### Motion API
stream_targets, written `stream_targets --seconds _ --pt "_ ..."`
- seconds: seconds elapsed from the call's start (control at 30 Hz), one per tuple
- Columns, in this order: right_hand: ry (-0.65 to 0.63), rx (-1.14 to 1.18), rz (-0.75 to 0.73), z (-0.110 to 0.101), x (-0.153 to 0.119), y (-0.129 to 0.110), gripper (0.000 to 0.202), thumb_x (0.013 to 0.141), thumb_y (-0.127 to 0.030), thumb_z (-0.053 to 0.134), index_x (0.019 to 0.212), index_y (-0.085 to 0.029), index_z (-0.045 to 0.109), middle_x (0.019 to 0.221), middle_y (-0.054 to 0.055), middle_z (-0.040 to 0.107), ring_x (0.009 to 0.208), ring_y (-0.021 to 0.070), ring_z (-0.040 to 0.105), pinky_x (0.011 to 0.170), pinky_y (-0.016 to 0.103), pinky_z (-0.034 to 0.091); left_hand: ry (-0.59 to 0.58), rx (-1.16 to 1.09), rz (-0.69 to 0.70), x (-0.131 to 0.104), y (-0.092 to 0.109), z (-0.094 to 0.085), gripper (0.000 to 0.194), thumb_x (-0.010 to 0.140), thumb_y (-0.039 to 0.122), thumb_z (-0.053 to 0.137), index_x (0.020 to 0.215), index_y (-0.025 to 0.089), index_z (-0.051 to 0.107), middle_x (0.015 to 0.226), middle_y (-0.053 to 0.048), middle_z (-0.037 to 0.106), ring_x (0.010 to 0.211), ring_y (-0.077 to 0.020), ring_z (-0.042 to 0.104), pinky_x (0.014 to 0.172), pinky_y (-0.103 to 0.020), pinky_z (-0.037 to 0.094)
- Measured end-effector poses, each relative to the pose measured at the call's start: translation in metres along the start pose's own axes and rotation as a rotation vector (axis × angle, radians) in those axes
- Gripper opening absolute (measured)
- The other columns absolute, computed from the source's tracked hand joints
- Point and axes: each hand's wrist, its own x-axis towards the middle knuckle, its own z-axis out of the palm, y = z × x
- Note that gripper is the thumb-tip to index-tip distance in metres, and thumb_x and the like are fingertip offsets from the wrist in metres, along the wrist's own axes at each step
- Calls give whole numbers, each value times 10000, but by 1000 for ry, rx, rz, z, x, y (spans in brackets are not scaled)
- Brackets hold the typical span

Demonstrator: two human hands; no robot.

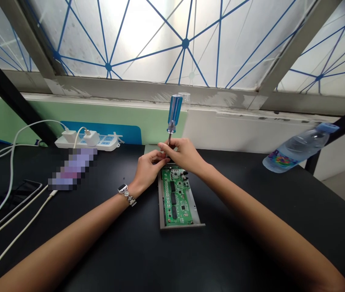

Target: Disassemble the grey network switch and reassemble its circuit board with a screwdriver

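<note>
A green circuit board [177, 198] lies in a grey metal frame [161, 211] on the black table. Above its far end stands a screwdriver [175, 109] with a clear blue handle, nearly upright. The fingers of my right hand [185, 152] pinch its shaft below the handle. My left hand [149, 168], with a watch and bracelet at the wrist, has its fingers pressed together low beside the shaft, at the board's far left corner. The screwdriver's tip and whatever my left fingertips hold are hidden.
On the back left, a white power strip [99, 142] holds plugs with white cables. A blurred-out phone [73, 168] lies in front of it, a cable attached. A water bottle [297, 148] leans at the back right. Windows and a low wall bound the table's far edge.
</note>
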Motion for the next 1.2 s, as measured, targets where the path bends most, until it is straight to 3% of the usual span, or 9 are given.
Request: stream_targets --seconds 0.1,0.23,0.33,0.47,0.63,0.9,1.1,1.2 --pt "-114 74 -34 -11 2 -4 226 955 -362 625 1015 -162 710 948 63 744 808 176 660 671 291 505 -2 38 22 -1 1 0 220 878 379 732 831 167 697 864 -69 771 856 -245 750 798 -339 575" --pt "-161 139 -36 -23 3 -5 281 978 -311 570 1179 -154 686 1144 100 744 886 176 673 642 270 515 -36 63 14 -3 4 -1 204 912 375 705 891 172 717 977 -100 802 976 -283 769 869 -367 582" --pt "-161 152 -52 -27 2 -1 272 985 -335 566 1111 -152 722 1066 88 774 897 184 681 675 285 511 -64 91 13 -4 6 0 190 959 349 649 988 178 727 1054 -109 808 1040 -281 766 933 -385 572" --pt "-70 107 -90 -24 2 2 239 956 -333 610 868 -159 749 992 74 779 881 189 683 710 300 491 -79 173 42 -4 7 1 191 991 311 592 1028 178 724 1048 -105 804 1051 -264 752 951 -386 555" --pt "37 62 -109 -17 2 2 279 917 -342 672 693 -182 623 740 9 690 677 137 585 645 282 437 14 206 101 -3 6 4 190 933 352 687 1042 196 679 1043 -79 757 985 -232 716 881 -349 556" --pt "154 6 -105 -5 0 -2 347 871 -333 722 641 -204 497 632 -30 572 589 114 472 580 273 375 109 190 116 -1 7 6 293 851 415 779 802 207 578 772 4 652 704 -158 619 692 -282 517" --pt "234 -25 -53 2 1 0 385 850 -359 750 639 -211 465 610 -42 533 583 115 464 582 278 365 104 117 97 -1 6 4 251 844 408 779 795 192 661 783 -18 715 729 -181 673 708 -301 539" --pt "192 25 -35 -1 1 0 384 841 -412 765 645 -207 505 620 -30 568 603 127 507 610 288 409 80 105 97 -2 6 4 196 876 375 746 839 185 712 837 -42 756 785 -205 714 752 -322 562"
